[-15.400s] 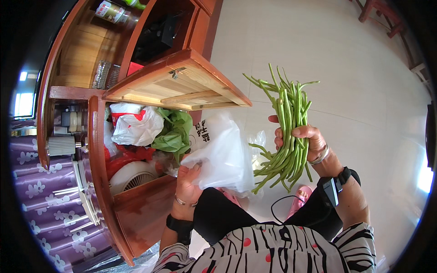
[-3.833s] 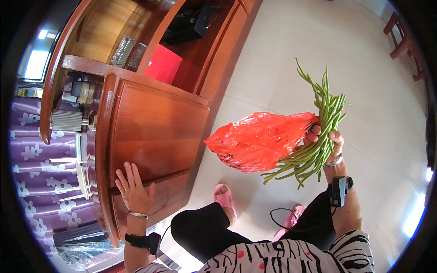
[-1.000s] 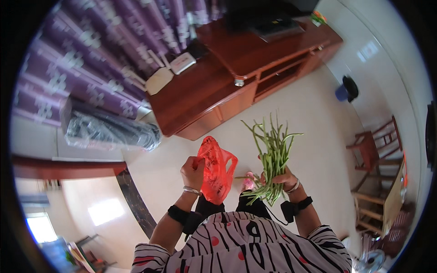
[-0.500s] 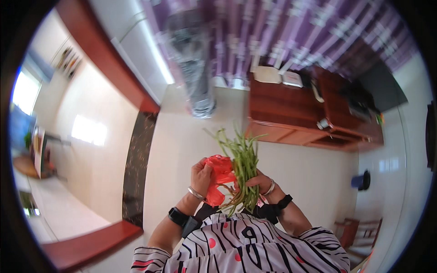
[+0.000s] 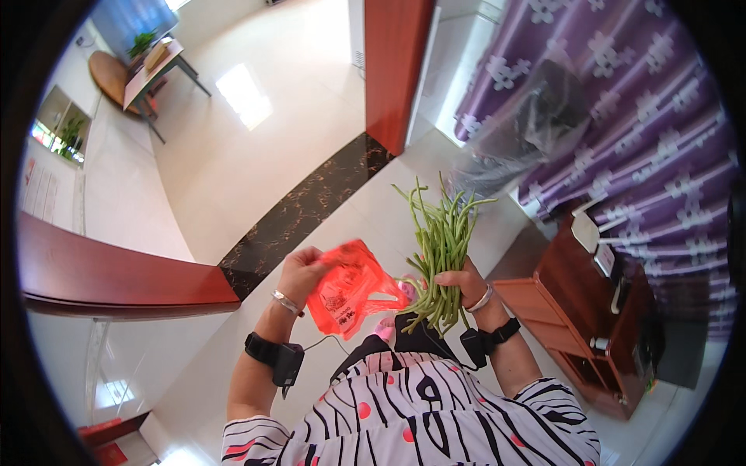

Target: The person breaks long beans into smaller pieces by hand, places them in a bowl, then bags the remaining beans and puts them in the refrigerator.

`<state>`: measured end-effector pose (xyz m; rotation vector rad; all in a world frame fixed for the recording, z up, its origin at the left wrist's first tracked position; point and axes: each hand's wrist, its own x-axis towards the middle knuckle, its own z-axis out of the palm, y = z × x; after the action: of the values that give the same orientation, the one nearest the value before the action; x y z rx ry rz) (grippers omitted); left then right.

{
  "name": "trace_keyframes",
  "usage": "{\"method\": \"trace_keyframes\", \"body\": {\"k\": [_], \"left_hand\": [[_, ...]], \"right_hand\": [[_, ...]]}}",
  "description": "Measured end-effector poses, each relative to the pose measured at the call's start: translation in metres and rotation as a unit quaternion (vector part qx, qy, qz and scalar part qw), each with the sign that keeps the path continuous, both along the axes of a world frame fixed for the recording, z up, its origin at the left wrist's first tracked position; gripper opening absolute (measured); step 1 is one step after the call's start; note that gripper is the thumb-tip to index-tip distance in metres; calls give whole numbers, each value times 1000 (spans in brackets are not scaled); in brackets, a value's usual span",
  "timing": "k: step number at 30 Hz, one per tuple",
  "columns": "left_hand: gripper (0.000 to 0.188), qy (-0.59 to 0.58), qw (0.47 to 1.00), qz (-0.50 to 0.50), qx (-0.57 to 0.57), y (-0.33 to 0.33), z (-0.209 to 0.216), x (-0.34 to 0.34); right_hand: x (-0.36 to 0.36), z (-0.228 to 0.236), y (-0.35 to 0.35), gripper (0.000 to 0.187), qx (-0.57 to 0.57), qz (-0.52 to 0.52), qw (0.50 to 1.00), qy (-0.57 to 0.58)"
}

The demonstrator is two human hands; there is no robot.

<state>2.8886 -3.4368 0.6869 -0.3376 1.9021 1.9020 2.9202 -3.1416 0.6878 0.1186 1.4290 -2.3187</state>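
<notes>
A bunch of long green beans stands upright in front of my body, with my right hand closed round its middle. The bean tips fan out above the fist and the lower ends stick out below it. To the left, my left hand pinches the upper edge of a thin red plastic bag. The bag hangs spread out and looks flat, with dark print on its front. Its right side reaches close to the beans; whether they touch, I cannot tell.
A doorway with a red-brown frame and a dark marble threshold lies ahead left. Beyond it stands a table. On the right are a wooden cabinet, purple flowered curtains and a plastic-wrapped dark object.
My view has turned left, bringing the doorway to the centre. The red bag, bunched up before, now hangs spread open from my left hand. The beans remain in my right hand.
</notes>
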Motion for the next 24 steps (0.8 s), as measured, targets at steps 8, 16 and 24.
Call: {"method": "trace_keyframes", "body": {"k": [8,16,24], "left_hand": [[21,126,909,388,-88,-100,3,-97],[21,264,888,264,-267,-95,19,-221],[24,430,784,-79,-441,-90,63,-253]], "right_hand": [[-84,20,-21,76,-33,299,953,23],[-190,-25,-62,52,15,538,840,71],[-307,-41,-136,45,-83,514,853,-37]]}}
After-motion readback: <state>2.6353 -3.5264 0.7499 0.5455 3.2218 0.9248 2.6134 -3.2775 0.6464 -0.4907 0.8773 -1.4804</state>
